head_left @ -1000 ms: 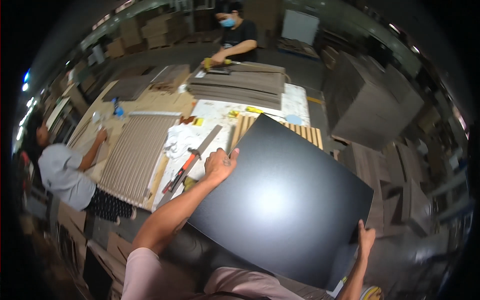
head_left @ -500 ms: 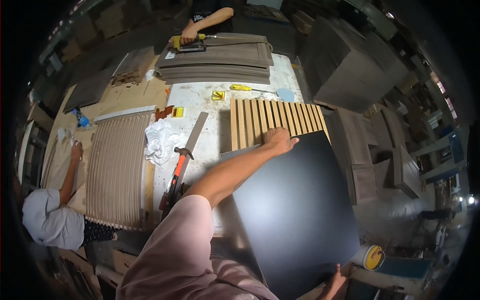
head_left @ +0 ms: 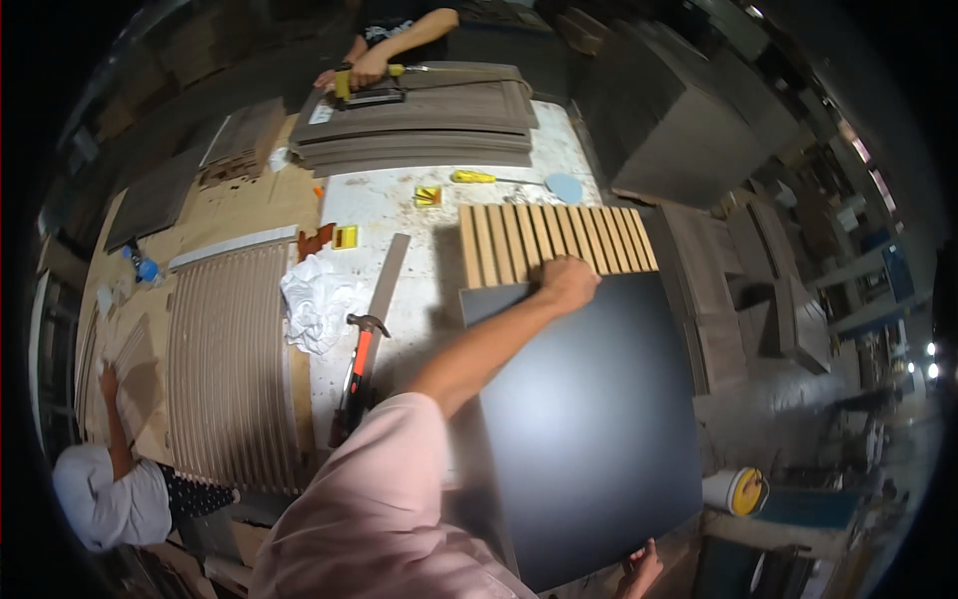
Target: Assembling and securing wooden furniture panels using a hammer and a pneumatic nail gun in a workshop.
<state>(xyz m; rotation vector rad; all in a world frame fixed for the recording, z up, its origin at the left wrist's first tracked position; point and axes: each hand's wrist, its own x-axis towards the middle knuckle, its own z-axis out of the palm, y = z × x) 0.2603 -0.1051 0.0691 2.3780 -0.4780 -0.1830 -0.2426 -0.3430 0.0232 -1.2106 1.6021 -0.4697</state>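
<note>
A large dark grey flat panel (head_left: 599, 419) lies in front of me, its far edge over a slatted wooden panel (head_left: 554, 238) with light strips and dark gaps. My left hand (head_left: 569, 283) is closed over the panel's far edge, its fingers curled against the slats. At the near right corner my right hand (head_left: 641, 571) holds the edge, thumb and fingers partly hidden under it. Left of my sleeve, a claw hammer (head_left: 361, 361) with an orange and black handle lies beside a narrow grey-brown strip (head_left: 389, 272).
A crumpled white cloth (head_left: 317, 299) and a ribbed brown panel (head_left: 230, 354) lie to the left. Beyond are a yellow screwdriver (head_left: 473, 177) and stacked brown doors (head_left: 414, 135). A co-worker handles a yellow tool (head_left: 344, 84); another person (head_left: 115, 494) works at left. A white bucket (head_left: 733, 491) stands at right.
The dark panel has turned slightly, and its far edge now lies squarer across the slats. Both hands have stayed on it. The left-hand person's arm has moved down.
</note>
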